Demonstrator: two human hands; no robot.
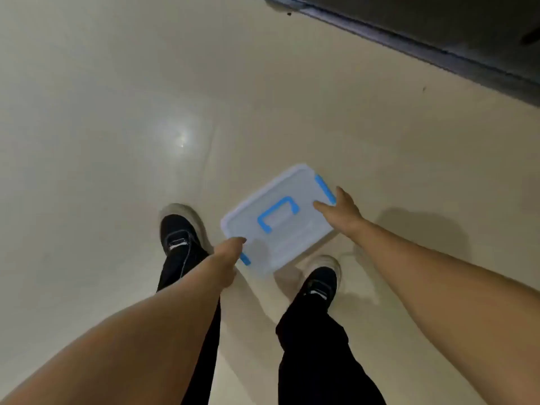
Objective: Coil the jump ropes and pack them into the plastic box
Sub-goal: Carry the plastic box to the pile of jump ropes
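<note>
and here's the plastic box (280,220), lid on, held out in front of the person above the pale floor (117,112). it's a clear box with a blue carry handle (277,213) lying flat in the middle of the lid, and a blue clip (325,189) on the far short side, another blue clip (245,259) peeking out at the near short side.

left hand (226,258) is at the near-left end of the box, fingers curled round the edge beside that near clip, the grip closed on the box. right hand (342,210) is at the far-right end, thumb laid on top of the lid, the other fingers wrapped over the edge next to the far clip, also gripping the box. both bare forearms reach in from the bottom corners.

the box sits tilted on a diagonal between the two hands, over the person's feet. black shoes with pale soles: the left shoe (178,232) just left of the box, the right shoe (320,283) partly under its near edge. black trousers (315,346) below. a dark strip (438,33) runs across the top right corner. the picture is blurred.
</note>
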